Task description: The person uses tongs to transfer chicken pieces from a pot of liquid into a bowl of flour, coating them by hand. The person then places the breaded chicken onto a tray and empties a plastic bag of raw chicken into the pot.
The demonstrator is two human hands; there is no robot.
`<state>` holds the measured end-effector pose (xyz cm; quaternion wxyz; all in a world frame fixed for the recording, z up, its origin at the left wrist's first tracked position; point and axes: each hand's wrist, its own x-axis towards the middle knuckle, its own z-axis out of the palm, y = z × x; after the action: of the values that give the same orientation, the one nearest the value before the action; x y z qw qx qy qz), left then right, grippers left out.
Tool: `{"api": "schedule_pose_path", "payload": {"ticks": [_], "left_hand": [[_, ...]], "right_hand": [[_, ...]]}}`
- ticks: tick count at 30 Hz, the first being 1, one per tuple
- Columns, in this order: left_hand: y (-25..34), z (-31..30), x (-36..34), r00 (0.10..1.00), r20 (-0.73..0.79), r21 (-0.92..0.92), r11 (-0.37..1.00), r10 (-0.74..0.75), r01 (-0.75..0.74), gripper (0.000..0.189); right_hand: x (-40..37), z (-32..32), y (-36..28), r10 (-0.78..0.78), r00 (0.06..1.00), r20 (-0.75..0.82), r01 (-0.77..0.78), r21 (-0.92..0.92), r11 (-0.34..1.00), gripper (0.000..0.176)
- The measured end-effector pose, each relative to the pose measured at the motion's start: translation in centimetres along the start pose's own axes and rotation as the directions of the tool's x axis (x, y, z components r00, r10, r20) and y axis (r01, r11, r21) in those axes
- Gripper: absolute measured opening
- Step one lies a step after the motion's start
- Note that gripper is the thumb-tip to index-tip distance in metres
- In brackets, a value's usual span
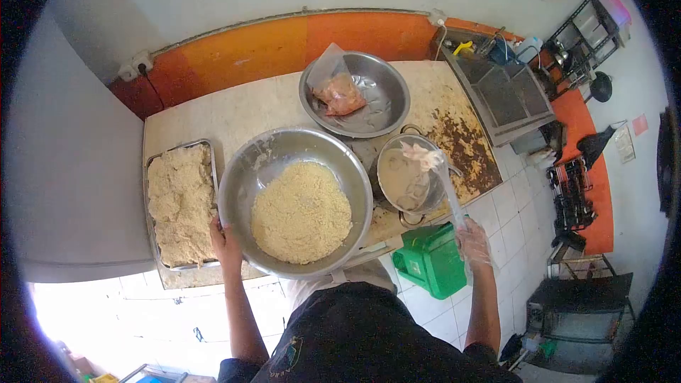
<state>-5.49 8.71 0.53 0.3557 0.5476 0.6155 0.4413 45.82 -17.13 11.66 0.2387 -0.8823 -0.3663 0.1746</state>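
Note:
My left hand point(225, 243) grips the near left rim of a large steel bowl point(298, 140), its fingers at the outer wall. A heap of pale yellow breading crumbs point(301, 213) lies in that bowl. My right hand point(474, 241), in a clear plastic glove, is closed round the handle of a long pale utensil point(452, 195); its exact kind is unclear. At the utensil's far end, a pale piece of raw meat point(421, 155) hangs over a two-handled pot point(383, 188) of thin beige batter point(404, 179).
A tray point(215, 170) heaped with crumb-coated pieces point(179, 198) stands left. Behind, a steel basin point(386, 85) holds a plastic bag of raw meat point(339, 93). A green plastic container point(433, 262) sits below the table's front edge. A sink point(504, 89) is at the back right.

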Motion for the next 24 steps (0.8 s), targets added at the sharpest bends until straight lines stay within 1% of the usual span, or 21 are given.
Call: {"api": "schedule_pose_path", "payload": {"ticks": [1,2,3,4,5,6,7,8,9,11,14,15,16,17,18,19,20,21,22,23,24], "left_hand": [[0.2,0.2,0.0,0.998,-0.022,-0.033,0.998,-0.053,0.053,0.036],[0.4,0.2,0.0,0.998,-0.019,-0.030,0.998,-0.055,0.055,0.036],[0.7,0.1,-0.1,1.000,-0.018,-0.019,0.999,-0.026,0.026,0.035],[0.9,0.1,-0.1,1.000,-0.019,-0.009,1.000,0.004,-0.004,0.035],[1.0,0.0,0.0,1.000,-0.024,-0.007,1.000,0.002,-0.003,0.035],[0.9,-0.1,0.0,0.998,0.010,-0.077,0.995,-0.057,0.057,0.034],[0.8,-0.3,-0.2,0.992,0.049,-0.144,0.982,-0.113,0.119,0.034],[0.4,-0.5,-0.2,0.992,0.045,-0.142,0.983,-0.115,0.120,0.034],[0.1,-0.4,-0.1,0.992,0.045,-0.151,0.981,-0.118,0.124,0.034],[-0.5,-0.2,0.0,0.991,0.053,-0.157,0.979,-0.122,0.129,0.034],[-0.1,-0.3,0.0,0.988,0.054,-0.166,0.974,-0.145,0.152,0.034],[1.3,-0.1,-0.2,0.989,0.033,-0.164,0.976,-0.141,0.145,0.034],[2.1,-0.1,-0.3,0.991,0.006,-0.158,0.978,-0.137,0.136,0.033],[1.3,0.1,0.0,0.990,-0.007,-0.148,0.980,-0.138,0.136,0.033],[0.0,0.4,0.3,0.992,0.003,-0.172,0.977,-0.126,0.124,0.033],[-1.5,-0.1,0.2,0.993,0.004,-0.192,0.974,-0.121,0.119,0.033],[-0.9,-0.9,0.1,0.990,-0.030,-0.175,0.976,-0.139,0.132,0.033],[0.3,-1.0,0.2,0.981,0.013,-0.165,0.967,-0.195,0.195,0.032],[1.1,-0.9,0.3,0.967,0.063,-0.162,0.953,-0.248,0.255,0.032],[1.0,-0.8,0.3,0.965,0.053,-0.162,0.951,-0.258,0.263,0.032],[0.9,-0.6,0.2,0.976,0.039,-0.195,0.956,-0.214,0.218,0.031]], "right_hand": [[0.2,0.4,-1.3,0.124,0.992,0.010,-0.124,0.104,0.987,0.009],[0.2,0.5,-1.9,0.250,0.968,0.034,-0.251,0.205,0.946,0.010],[0.5,0.8,-1.2,0.255,0.966,0.035,-0.257,0.206,0.944,0.010],[1.3,1.4,-0.3,0.180,0.982,0.055,-0.186,0.131,0.974,0.009],[2.1,1.8,0.3,0.100,0.992,0.083,-0.105,0.056,0.993,0.009],[1.9,1.2,-1.6,0.095,0.991,0.091,-0.100,0.054,0.994,0.009],[0.9,-0.1,-4.9,0.219,0.964,0.151,-0.236,0.102,0.966,0.018],[0.3,-0.9,-6.9,0.336,0.918,0.211,-0.369,0.143,0.918,0.028],[0.0,-1.1,-6.9,0.334,0.918,0.211,-0.368,0.143,0.919,0.028],[-1.1,-1.6,-6.4,0.196,0.978,0.074,-0.209,0.257,0.944,0.014],[-1.8,-2.4,-7.3,0.246,0.965,0.090,-0.260,0.214,0.942,0.015],[-1.8,-2.0,-6.5,0.250,0.964,0.093,-0.265,0.214,0.940,0.015],[-1.5,-1.2,-5.0,0.200,0.979,0.049,-0.204,0.113,0.972,0.015],[-1.2,-0.5,-4.1,0.137,0.990,0.018,-0.137,0.011,0.991,0.015],[-1.3,-0.5,-3.8,0.122,0.992,0.042,-0.122,0.015,0.992,0.015],[-1.6,-0.7,-3.8,0.133,0.990,0.055,-0.134,0.014,0.991,0.020],[-2.1,-0.7,-4.3,0.144,0.987,0.070,-0.145,0.010,0.989,0.026],[-2.7,-0.8,-5.3,0.128,0.987,0.100,-0.129,0.007,0.992,0.026],[-3.4,-1.6,-6.4,0.121,0.983,0.138,-0.113,-0.064,0.992,0.027],[-4.2,-2.7,-7.7,0.121,0.979,0.167,-0.099,-0.135,0.986,0.027],[-4.9,-3.9,-9.9,0.116,0.978,0.172,-0.093,-0.141,0.986,0.027]]}}
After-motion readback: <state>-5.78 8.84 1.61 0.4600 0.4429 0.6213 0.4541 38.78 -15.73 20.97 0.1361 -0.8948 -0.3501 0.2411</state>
